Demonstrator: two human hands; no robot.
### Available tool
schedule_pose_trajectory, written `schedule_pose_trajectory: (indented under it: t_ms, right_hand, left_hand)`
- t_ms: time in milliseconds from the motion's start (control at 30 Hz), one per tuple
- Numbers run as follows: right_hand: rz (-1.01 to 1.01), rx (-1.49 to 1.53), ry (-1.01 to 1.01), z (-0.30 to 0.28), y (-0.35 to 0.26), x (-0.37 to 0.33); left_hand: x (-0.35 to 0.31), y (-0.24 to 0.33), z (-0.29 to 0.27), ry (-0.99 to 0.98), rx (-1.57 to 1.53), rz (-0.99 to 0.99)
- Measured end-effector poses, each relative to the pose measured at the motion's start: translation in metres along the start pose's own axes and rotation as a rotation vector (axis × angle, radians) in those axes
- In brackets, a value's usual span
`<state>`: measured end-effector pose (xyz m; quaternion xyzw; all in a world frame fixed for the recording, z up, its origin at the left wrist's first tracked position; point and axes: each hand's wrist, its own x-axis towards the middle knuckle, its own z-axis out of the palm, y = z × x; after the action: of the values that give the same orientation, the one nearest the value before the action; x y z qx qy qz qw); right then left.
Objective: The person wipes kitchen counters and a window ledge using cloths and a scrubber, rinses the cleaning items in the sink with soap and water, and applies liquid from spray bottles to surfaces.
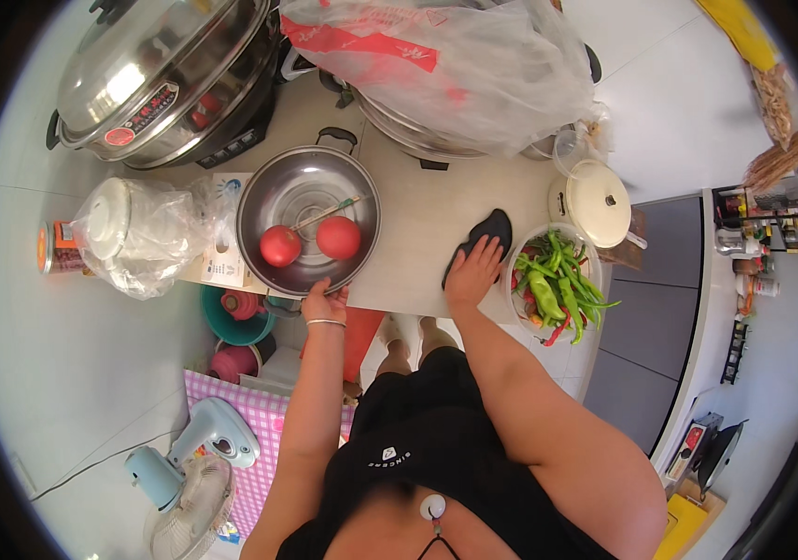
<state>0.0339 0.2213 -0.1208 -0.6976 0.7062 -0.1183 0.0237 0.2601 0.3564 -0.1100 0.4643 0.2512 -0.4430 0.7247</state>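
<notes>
— What am I looking at on your feed?

— I'm watching a kitchen counter (417,210) from above. My left hand (323,303) is curling its fingers over the near rim of a round steel basin (273,191), gripping it at the counter's front edge. My right hand (473,273) is lying flat and open, palm down, pressing on a black cloth (489,229) just right of the basin.

— What's sitting in the basin?

— Two red tomatoes (280,245) are resting side by side near its front, and a thin stick with a green tip (329,212) is lying across behind them. I can't tell whether there's water in it.

— And the other containers?

— A clear bowl (517,303) to the right of my right hand is holding long green peppers (557,280) with a few red ones underneath. Behind it a cream lidded pot (600,203) is standing. A big lidded steamer pot (161,79) is sitting at the back left, and a plastic bag (445,65) is draped over another pot at the back.

— What's worrying you?

— The basin is sitting right at the counter's edge, and I'm holding only one rim. If I'm pulling it toward me, I judge the tomatoes could be rolling forward and tipping it off. The pepper bowl is also near the edge — a sweep of the cloth could be nudging it over.
</notes>
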Motion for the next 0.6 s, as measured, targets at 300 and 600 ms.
schedule_pose_trajectory:
  t_ms: [300, 600]
  right_hand:
    - [-0.363, 0.116, -0.240, -0.035, 0.053, -0.060]
    - [-0.598, 0.251, -0.342, -0.046, 0.093, -0.071]
  left_hand:
    - [-0.059, -0.001, -0.031, -0.375, 0.241, -0.308]
    - [-0.141, -0.040, -0.210, 0.077, 0.297, -0.295]
